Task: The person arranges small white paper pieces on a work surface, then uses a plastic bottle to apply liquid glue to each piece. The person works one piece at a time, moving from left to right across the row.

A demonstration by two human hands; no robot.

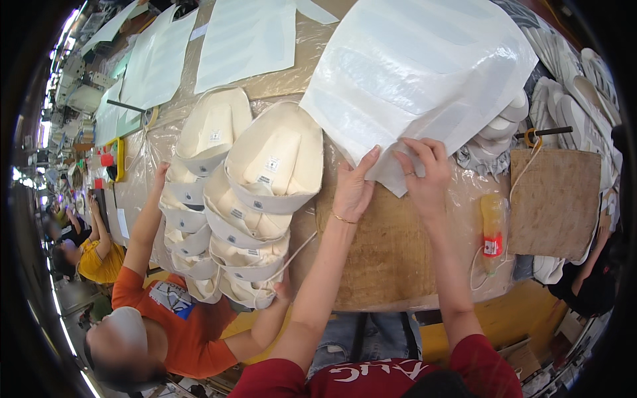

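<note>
A large glossy white sheet (424, 66) lies across the far middle of the table, its near corner lifted and creased toward me. At the left side of that corner, my left hand (355, 187) pinches the edge between thumb and fingers. My right hand (426, 174) has its bent fingers and thumb closed on the same corner, a little to the right. A small flap (396, 176) of the sheet hangs between the two hands. Beneath my wrists is a brown wooden board (378, 259) on the plastic-covered table.
Stacked cream shoe uppers (275, 156) stand left, touched by a co-worker in an orange shirt (192, 331). More white sheets (249, 46) lie beyond. A yellow bottle (492, 222) with a red label, a second board (554, 199) and piled white shoe parts (570, 113) are right.
</note>
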